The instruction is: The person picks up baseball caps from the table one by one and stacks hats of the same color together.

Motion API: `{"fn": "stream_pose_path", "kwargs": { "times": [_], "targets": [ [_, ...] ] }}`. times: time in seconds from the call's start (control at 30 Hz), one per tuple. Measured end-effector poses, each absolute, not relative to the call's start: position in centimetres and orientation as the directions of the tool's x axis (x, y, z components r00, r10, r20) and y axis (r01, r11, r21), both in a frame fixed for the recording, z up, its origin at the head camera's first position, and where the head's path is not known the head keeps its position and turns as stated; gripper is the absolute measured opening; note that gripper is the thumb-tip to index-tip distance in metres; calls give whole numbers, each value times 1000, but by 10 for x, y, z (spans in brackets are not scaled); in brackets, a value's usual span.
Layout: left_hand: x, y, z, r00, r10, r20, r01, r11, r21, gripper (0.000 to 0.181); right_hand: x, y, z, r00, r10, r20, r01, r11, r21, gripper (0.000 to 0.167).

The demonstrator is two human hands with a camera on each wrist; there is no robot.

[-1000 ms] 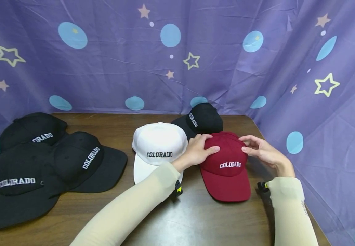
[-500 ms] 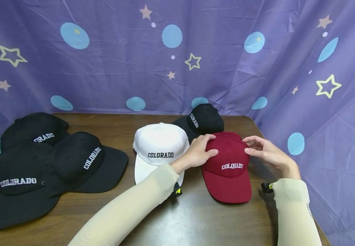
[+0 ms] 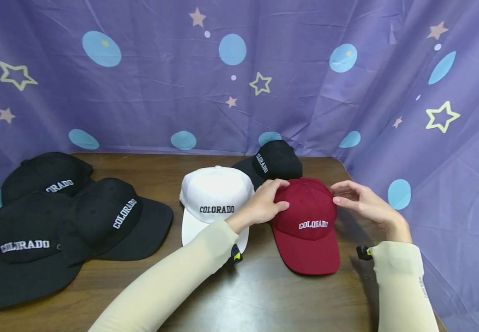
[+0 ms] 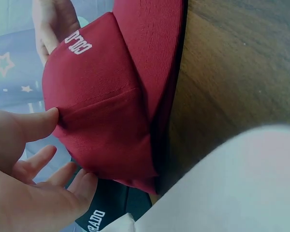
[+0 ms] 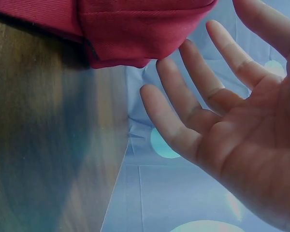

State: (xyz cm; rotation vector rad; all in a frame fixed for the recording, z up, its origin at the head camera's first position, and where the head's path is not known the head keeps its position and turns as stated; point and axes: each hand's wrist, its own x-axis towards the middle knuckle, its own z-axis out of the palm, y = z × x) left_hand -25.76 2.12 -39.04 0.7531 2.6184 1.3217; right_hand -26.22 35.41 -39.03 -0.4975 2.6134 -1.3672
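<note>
A red baseball cap [image 3: 306, 207] lettered COLORADO sits on the table, its brim toward me. At its left side is my left hand [image 3: 262, 203], fingers spread; in the left wrist view the thumb [image 4: 43, 123] meets the crown's edge. My right hand [image 3: 366, 205] is at the cap's right side, and in the right wrist view its fingers [image 5: 198, 77] are extended, some tips by the cap's back edge. Left of the red cap sits a white cap [image 3: 216, 193], partly covered by my left hand and forearm. A black cap [image 3: 278, 159] lies behind.
Several black caps [image 3: 110, 216] overlap at the left of the wooden table [image 3: 264, 295]. A purple curtain [image 3: 160, 92] with stars hangs behind and along the right side, close to my right arm.
My right hand has shifted slightly right, away from the red cap. My left hand has drawn back a little to the left. The red cap stands slightly farther right than one second ago.
</note>
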Motion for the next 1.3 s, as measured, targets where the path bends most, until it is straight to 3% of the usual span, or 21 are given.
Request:
{"fn": "stream_pose_path", "kwargs": {
  "times": [0.43,0.6,0.87,1.07,1.3],
  "targets": [
    [-260,26,-394,-874,467,136,386,497,777,50,-252,348,-376,-940,-334,65,-261,586,-767,43],
    [-256,9,-376,-842,502,199,443,431,786,49,-245,337,-362,-941,-318,118,-295,598,-745,37],
    [-238,-60,-317,-812,482,330,534,383,754,52,-227,306,-328,-928,-312,205,-357,577,-735,33],
    [-227,-131,-297,-851,399,342,507,454,732,50,-218,275,-314,-909,-334,251,-404,549,-732,38],
    [-210,-204,-294,-906,297,301,421,566,708,52,-219,228,-315,-817,-458,351,-559,477,-678,49]
  ]
}}
